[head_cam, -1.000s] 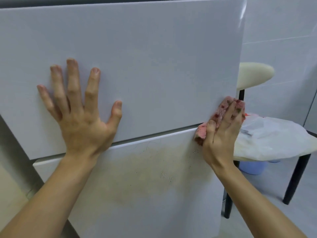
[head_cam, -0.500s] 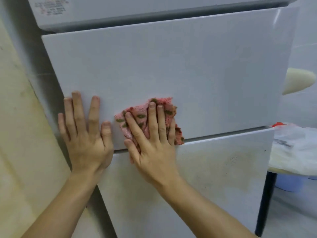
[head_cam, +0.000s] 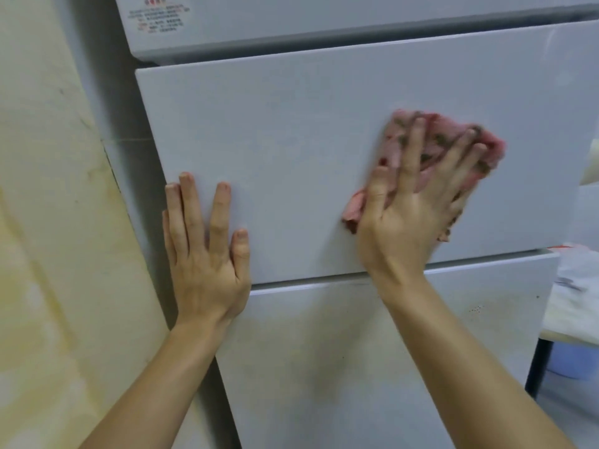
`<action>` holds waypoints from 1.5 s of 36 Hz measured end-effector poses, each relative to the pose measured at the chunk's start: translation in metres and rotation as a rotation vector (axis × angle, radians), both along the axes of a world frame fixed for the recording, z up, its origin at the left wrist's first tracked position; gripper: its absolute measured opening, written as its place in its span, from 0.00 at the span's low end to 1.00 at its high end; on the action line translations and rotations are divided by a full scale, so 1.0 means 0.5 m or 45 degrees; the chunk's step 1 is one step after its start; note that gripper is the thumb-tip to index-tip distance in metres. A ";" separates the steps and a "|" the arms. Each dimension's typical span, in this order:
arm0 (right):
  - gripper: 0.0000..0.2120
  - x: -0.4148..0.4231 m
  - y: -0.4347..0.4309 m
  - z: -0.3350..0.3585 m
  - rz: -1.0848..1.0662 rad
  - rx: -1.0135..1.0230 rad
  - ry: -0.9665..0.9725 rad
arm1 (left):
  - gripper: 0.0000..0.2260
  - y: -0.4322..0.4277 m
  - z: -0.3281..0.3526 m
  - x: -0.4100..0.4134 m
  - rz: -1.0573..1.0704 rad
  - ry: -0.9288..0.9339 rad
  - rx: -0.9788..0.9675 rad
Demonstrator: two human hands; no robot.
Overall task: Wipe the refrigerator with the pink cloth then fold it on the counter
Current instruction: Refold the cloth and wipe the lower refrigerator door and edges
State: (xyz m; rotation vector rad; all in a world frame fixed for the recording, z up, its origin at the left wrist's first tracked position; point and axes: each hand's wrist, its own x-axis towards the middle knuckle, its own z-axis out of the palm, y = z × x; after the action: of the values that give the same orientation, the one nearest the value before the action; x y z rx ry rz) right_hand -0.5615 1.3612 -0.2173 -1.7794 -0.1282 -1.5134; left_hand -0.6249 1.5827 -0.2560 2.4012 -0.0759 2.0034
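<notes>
The white refrigerator [head_cam: 308, 131] fills the view, with a middle door panel above a lower panel that has a yellowish stain. My left hand [head_cam: 207, 254] lies flat with fingers apart on the middle panel's lower left corner, holding nothing. My right hand [head_cam: 411, 218] presses the pink cloth [head_cam: 434, 140] flat against the right part of the same panel, fingers spread over it. The cloth is pink with dark specks, bunched and motion-blurred; much of it is hidden under my palm.
A yellowed wall [head_cam: 48, 222] runs along the refrigerator's left side. At the right edge stands a dark-legged table [head_cam: 538, 367] holding a white plastic bag [head_cam: 577, 286], with a blue container [head_cam: 567, 364] under it. A label with red print [head_cam: 158, 14] sits on the upper door.
My right hand has swept the pink cloth rightward and a little upward across the middle panel, away from my left hand. The left hand stays planted at the panel's lower left.
</notes>
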 end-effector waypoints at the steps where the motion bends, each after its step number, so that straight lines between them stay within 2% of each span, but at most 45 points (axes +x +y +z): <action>1: 0.27 -0.010 0.025 -0.005 -0.010 -0.068 -0.023 | 0.25 0.000 0.000 0.001 -0.005 -0.004 0.005; 6: 0.25 -0.062 0.141 -0.072 0.129 -0.564 -0.183 | 0.24 0.003 0.000 0.004 -0.056 -0.031 0.004; 11: 0.26 -0.051 0.100 -0.089 0.169 -0.859 -0.328 | 0.25 0.006 -0.002 0.002 -0.096 -0.028 -0.044; 13: 0.27 -0.029 0.043 -0.078 0.165 -0.775 -0.301 | 0.26 0.006 -0.001 0.000 -0.104 -0.015 -0.049; 17: 0.31 0.012 -0.050 -0.029 -0.007 -0.312 -0.135 | 0.26 0.007 0.000 -0.004 -0.113 -0.022 -0.050; 22: 0.27 -0.004 0.027 0.018 -0.056 -0.114 -0.078 | 0.28 0.011 0.001 -0.008 -0.124 -0.011 -0.063; 28: 0.23 -0.052 0.173 0.042 0.063 -0.352 -0.261 | 0.28 0.034 -0.001 -0.019 -0.138 -0.025 -0.093; 33: 0.23 -0.084 0.251 -0.057 0.291 -0.701 -0.353 | 0.29 0.046 -0.003 -0.029 -0.208 -0.037 -0.121; 37: 0.23 -0.083 0.226 -0.110 0.295 -0.790 -0.347 | 0.29 0.038 -0.014 -0.031 -0.237 -0.026 -0.155; 42: 0.28 -0.064 0.122 -0.162 0.195 -0.944 -0.259 | 0.28 0.016 -0.036 -0.026 -0.231 -0.022 -0.162; 45: 0.27 -0.044 0.026 -0.183 0.132 -0.839 -0.167 | 0.29 0.002 -0.048 -0.023 -0.222 -0.003 -0.191; 50: 0.28 0.014 -0.157 -0.219 0.011 -0.490 0.026 | 0.29 -0.021 -0.059 -0.013 -0.237 -0.038 -0.216; 54: 0.29 0.040 -0.209 -0.231 0.032 -0.190 0.173 | 0.29 -0.029 -0.068 -0.013 -0.226 -0.055 -0.239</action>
State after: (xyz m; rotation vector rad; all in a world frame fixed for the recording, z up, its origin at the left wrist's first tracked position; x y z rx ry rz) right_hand -0.5414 1.2568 -0.3329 -1.9857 -0.1993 -1.3916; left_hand -0.6312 1.5680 -0.2901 2.1572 -0.0929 1.8932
